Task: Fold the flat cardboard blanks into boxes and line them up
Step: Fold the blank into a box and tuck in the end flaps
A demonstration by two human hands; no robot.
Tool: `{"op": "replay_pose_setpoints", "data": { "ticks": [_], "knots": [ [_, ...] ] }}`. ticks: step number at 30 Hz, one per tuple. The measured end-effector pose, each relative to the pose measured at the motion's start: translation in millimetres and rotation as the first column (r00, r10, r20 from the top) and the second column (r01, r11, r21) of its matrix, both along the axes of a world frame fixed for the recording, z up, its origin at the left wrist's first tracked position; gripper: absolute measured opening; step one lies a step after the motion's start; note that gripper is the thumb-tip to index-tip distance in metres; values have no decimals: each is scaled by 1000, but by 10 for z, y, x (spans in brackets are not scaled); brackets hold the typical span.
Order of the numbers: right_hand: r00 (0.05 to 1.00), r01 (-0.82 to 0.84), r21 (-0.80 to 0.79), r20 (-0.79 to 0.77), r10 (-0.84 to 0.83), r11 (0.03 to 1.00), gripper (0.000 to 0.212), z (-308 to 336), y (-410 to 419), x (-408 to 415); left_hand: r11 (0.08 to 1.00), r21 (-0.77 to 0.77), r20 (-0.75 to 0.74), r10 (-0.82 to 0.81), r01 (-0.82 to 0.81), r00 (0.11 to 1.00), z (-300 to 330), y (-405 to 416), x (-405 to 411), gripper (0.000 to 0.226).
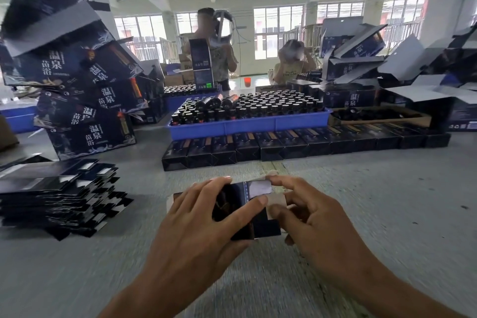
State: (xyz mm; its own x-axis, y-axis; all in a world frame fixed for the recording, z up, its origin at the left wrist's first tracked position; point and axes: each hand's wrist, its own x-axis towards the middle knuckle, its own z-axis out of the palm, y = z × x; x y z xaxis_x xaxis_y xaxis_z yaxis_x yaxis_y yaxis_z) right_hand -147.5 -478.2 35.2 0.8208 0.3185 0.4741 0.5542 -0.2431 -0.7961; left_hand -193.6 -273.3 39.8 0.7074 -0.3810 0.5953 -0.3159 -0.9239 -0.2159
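Observation:
A small dark blue cardboard box (263, 226) sits half-folded between both hands over the grey table. My left hand (198, 217) grips its left side, thumb laid across the top. My right hand (309, 212) pinches the grey end flap (259, 187) at the box's far end. A stack of flat dark blanks (56, 193) lies at the left. A row of finished dark boxes (296, 143) runs across the table ahead, in front of the blue tray.
A blue tray (247, 125) holds several dark bottles. Large printed cartons (85, 100) lean in a pile at the left; opened cartons (387, 67) heap up at the right. Two people stand beyond the table. A brown tray (420, 115) sits right of the blue one.

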Motion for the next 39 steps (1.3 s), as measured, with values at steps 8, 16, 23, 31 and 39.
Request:
{"op": "replay_pose_setpoints", "data": {
  "ticks": [8, 16, 23, 31, 39],
  "knots": [
    [997, 11, -40, 79, -8, 999, 57, 2, 16, -29, 995, -93, -4, -32, 32, 999, -3, 49, -1, 65],
    [995, 37, 21, 89, -38, 999, 59, -17, 14, -33, 997, -59, 49, -46, 49, 998, -20, 52, 24, 61],
    [991, 30, -20, 132, -27, 999, 60, -12, 27, -81, 981, -136, 57, -133, 140, 989, -26, 67, 11, 58],
    [981, 52, -134, 192, -25, 990, 40, -46, 29, -67, 988, -98, 70, -116, 122, 991, -45, 32, 8, 63],
    [991, -68, -257, 98, 96, 964, 63, -17, -4, -38, 992, -112, 59, -58, 64, 997, -2, 72, 8, 52]
  ]
}}
